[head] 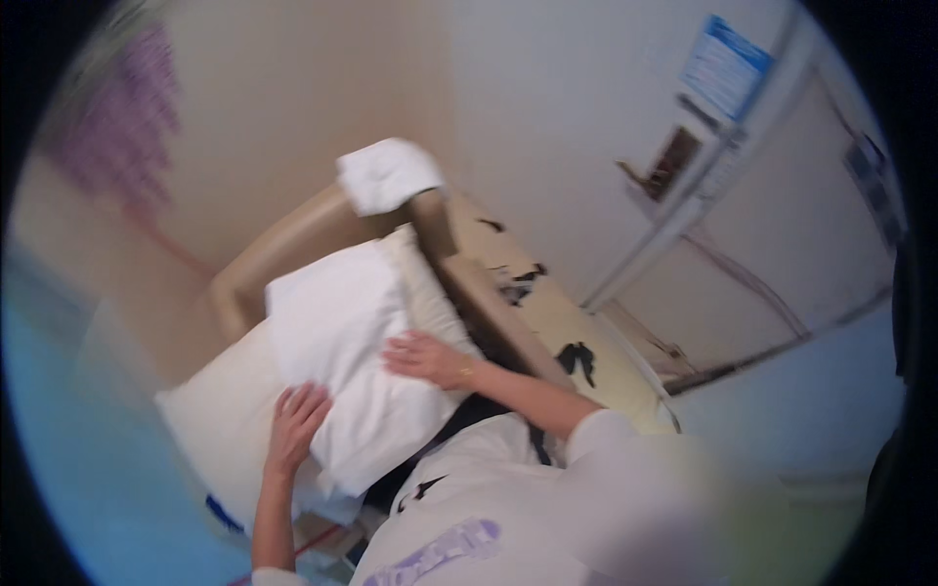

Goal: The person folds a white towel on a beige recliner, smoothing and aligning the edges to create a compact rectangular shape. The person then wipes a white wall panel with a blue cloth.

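Note:
A folded white cloth (352, 322) lies on top of a cream pillow (227, 395) before me. My left hand (297, 421) rests at the near left edge of the cloth, fingers slightly apart, over the pillow. The fingers of my right hand (425, 357) lie flat across the right part of the cloth; a gold-coloured band is at that wrist. Neither hand appears to grip anything. What lies under the pillow is mostly hidden.
Beyond the pillow stands a brown armrest or seat back (293, 234) with a white cloth (388, 176) over its corner. A cream surface with dark torn patches (615, 366) runs along the right. A door handle (634, 179) is at upper right.

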Motion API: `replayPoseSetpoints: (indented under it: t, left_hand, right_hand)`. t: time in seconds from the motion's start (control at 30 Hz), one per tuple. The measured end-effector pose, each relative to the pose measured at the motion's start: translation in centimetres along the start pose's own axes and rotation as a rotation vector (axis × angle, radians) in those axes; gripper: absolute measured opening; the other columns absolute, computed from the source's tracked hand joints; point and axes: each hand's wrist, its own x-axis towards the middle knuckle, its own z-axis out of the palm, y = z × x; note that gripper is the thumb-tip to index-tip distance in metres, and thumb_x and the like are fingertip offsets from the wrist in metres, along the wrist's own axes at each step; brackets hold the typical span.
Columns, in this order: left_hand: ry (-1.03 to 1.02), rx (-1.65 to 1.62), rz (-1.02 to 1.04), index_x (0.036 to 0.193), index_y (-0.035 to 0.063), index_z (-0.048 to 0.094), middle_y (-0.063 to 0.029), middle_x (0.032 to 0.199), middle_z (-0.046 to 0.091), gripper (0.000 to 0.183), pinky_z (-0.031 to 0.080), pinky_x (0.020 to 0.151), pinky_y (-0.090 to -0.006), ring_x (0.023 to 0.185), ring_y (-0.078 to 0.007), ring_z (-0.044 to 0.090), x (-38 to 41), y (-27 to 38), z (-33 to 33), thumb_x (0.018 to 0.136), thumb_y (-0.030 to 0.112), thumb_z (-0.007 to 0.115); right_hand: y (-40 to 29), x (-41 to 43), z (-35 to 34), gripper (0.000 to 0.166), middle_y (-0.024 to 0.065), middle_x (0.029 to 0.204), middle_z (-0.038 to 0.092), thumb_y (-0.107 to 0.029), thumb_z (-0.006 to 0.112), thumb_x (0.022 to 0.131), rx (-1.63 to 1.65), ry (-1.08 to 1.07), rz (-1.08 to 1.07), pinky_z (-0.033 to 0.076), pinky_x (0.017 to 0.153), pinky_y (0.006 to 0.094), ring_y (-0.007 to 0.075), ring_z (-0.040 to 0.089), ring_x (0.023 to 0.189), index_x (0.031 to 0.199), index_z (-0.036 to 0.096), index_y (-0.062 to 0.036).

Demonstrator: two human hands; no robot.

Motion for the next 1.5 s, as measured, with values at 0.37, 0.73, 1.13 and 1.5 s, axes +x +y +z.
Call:
replayPoseSetpoints:
  t: [0.37,0.73,1.13,1.5]
  left_hand:
    - [-0.246,-1.565,-1.193,0.119,0.0016,0.040,-0.0124,0.117,0.046,0.046,0.036,0.088,-0.0327,0.104,-0.0187,0.046,-4.2,0.8,2.4,0.082,0.028,0.047]
    - [0.096,-1.570,-1.224,0.119,-0.0037,0.037,-0.0126,0.112,0.048,0.059,0.038,0.085,-0.0309,0.100,-0.0201,0.047,0.3,2.6,-0.2,0.079,0.036,0.054]
    - [-0.082,-1.374,-1.081,0.116,-0.0033,0.042,-0.0123,0.109,0.051,0.050,0.037,0.085,-0.0292,0.097,-0.0181,0.048,-2.2,5.1,-0.2,0.079,0.027,0.056]
    - [0.576,-1.335,-1.235,0.108,-0.0011,0.047,-0.0075,0.098,0.055,0.034,0.039,0.080,-0.0266,0.087,-0.0138,0.050,1.9,4.1,2.5,0.082,0.020,0.052]
  right_hand:
    - [-1.6,-1.8,3.3,0.032,0.0041,0.107,0.056,-0.022,0.043,0.086,2.016,0.121,1.524,0.043,0.083,0.0290,0.0140,0.054,0.094,0.114,0.047,-0.0059]
    - [-2.1,1.9,-0.2,0.046,0.0068,0.104,0.053,-0.022,0.060,0.076,1.488,0.140,1.169,0.041,0.081,0.0272,0.0141,0.051,0.091,0.113,0.044,0.0020]
    - [-4.4,-5.8,1.0,0.038,0.0033,0.099,0.053,-0.026,0.053,0.081,1.476,0.373,1.278,0.039,0.081,0.0264,0.0116,0.050,0.090,0.107,0.045,-0.0003]
    - [-5.1,0.3,-0.5,0.026,0.0044,0.091,0.052,-0.016,0.050,0.083,1.052,0.613,1.074,0.039,0.076,0.0236,0.0106,0.047,0.081,0.102,0.046,0.0010]
